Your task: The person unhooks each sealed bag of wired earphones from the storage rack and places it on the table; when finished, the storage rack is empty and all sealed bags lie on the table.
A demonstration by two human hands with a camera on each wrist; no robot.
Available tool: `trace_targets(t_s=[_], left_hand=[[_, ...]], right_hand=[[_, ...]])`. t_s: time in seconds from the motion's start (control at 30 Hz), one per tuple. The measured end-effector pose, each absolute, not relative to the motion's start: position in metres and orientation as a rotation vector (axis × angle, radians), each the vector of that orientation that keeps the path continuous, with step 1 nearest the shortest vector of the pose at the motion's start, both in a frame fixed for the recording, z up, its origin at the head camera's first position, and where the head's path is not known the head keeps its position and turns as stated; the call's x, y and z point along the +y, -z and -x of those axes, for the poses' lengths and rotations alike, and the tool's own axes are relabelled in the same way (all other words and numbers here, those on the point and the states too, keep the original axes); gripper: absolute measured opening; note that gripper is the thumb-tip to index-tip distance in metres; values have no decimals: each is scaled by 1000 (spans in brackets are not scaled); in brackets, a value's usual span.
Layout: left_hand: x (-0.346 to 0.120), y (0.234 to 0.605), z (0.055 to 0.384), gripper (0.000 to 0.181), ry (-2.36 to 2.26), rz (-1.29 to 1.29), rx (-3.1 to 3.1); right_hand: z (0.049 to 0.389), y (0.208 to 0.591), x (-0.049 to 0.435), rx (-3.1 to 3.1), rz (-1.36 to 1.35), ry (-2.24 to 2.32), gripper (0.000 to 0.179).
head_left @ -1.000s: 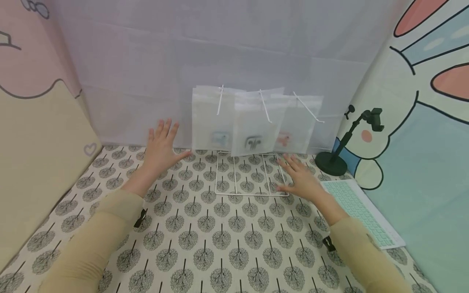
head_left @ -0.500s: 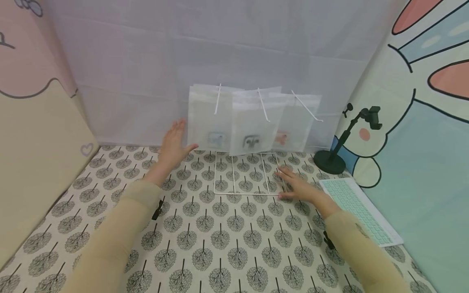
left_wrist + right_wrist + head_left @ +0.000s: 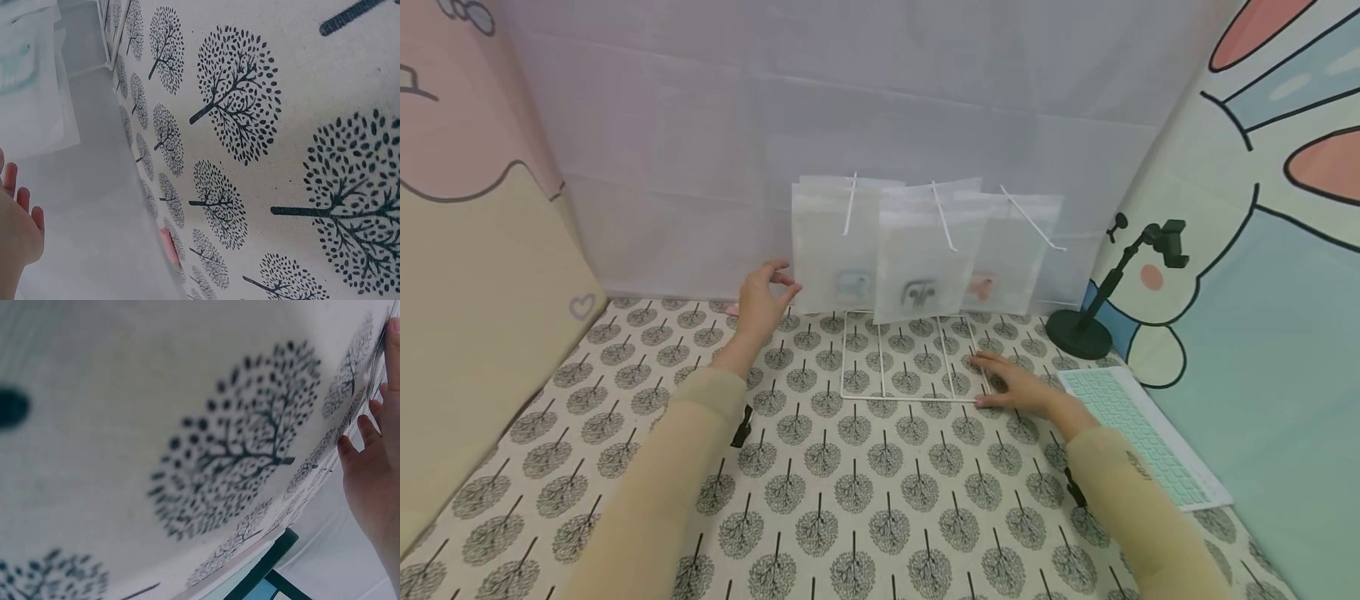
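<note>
A white wire display rack (image 3: 910, 398) stands at the back of the table. On its hooks hang frosted plastic bags: the left bag (image 3: 831, 237) shows a pale blue item, the middle bag (image 3: 917, 250) a dark earphone-like item, the right bag (image 3: 1011, 250) an orange-red one. My left hand (image 3: 762, 304) is at the left bag's left edge, fingers and thumb loosely bent; whether they touch the plastic is unclear. In the left wrist view, the hand (image 3: 19, 225) is partly cut off. My right hand (image 3: 1018, 390) rests by the rack base's right side, fingers loosely bent.
A pink object (image 3: 732, 309) lies behind my left hand, against the back curtain. At right are a black phone stand (image 3: 1078, 333) and a white keyboard (image 3: 1138, 433) with mint keys. The tablecloth (image 3: 850, 517) has a tree print. Printed curtains close off both sides.
My left hand has moved right to the left bag's edge, its spread fingers now bending in. My right hand's fingers have drawn closer together beside the rack base.
</note>
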State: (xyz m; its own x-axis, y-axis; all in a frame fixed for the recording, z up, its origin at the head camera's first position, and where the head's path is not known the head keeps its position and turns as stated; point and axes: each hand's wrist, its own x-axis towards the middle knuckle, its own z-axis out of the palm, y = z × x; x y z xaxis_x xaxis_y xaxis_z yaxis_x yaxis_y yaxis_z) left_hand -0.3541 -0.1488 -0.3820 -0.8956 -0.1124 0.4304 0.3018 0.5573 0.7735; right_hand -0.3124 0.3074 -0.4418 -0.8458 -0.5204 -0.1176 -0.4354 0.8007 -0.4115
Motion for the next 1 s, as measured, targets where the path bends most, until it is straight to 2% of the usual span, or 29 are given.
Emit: trace_targets(t_s=[0.17,0.53,0.8,1.0], left_hand=[[-145,382,354,36,1376,126,-2389],[-140,386,344,29,1357,136,-2381],[-144,381,333,35,1355,205,-2336],[-150,373,319,32,1370,221,-2316]], right_hand=[[315,442,314,2787,746,531,87],[315,443,318,2799,772,512,87],[312,440,319,2802,789,500,86],[309,439,320,2817,776,490,87]])
